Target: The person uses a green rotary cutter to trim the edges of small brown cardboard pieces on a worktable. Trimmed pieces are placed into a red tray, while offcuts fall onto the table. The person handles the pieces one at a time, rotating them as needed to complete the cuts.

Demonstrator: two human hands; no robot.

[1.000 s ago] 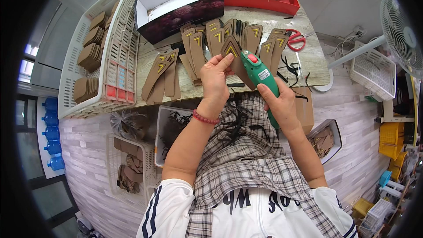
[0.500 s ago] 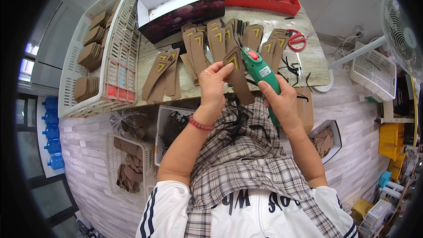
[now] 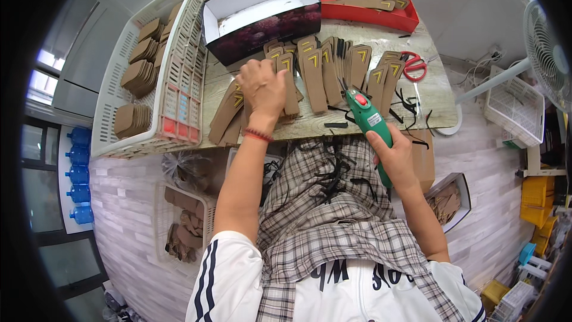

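Firmly, right grip wrapped round green power tool; left grip over brown strips, fingertips hidden, cannot tell hold.

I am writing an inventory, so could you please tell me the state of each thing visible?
Left hand: over brown strips; grip hidden
Right hand: closed around green tool
Green tool: held; on or off unclear
Red scissors: on table; blade opening unclear
Dark box: open-topped
Red box: open, holding more brown strips
White crate: open, holding plain brown stacks
Fan: upright; spinning unclear
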